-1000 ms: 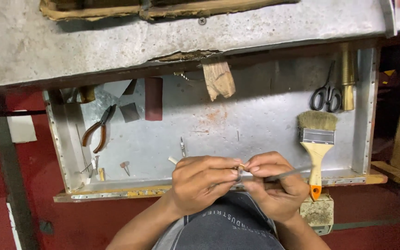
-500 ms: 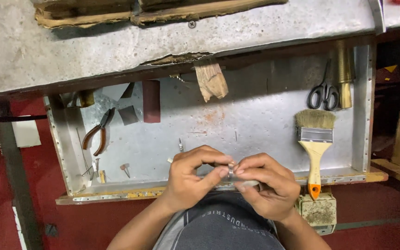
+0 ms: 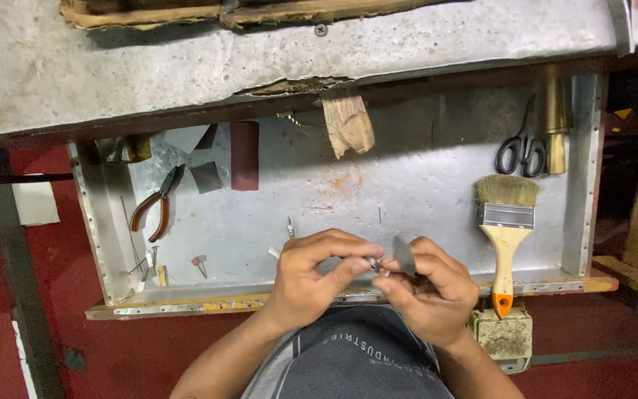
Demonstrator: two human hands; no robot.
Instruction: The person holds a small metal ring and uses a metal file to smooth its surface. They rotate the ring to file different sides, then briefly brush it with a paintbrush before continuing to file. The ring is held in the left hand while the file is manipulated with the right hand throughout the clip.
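A small dark metal piece (image 3: pixel 405 256) is pinched between the fingertips of both hands, just above the front edge of an open metal drawer (image 3: pixel 378 185). The left hand (image 3: pixel 311 277) curls around its near end; the right hand (image 3: pixel 426 288) grips the other, fingers bent tight. What the piece is cannot be made out.

The drawer's scuffed grey floor holds a paintbrush (image 3: pixel 506 229) at right, black scissors (image 3: pixel 522 151) beyond it, and red-handled pliers (image 3: pixel 155 207) at left. A worn concrete-grey benchtop (image 3: pixel 260 66) overhangs the drawer, shading its back. Red floor (image 3: pixel 38 332) shows below.
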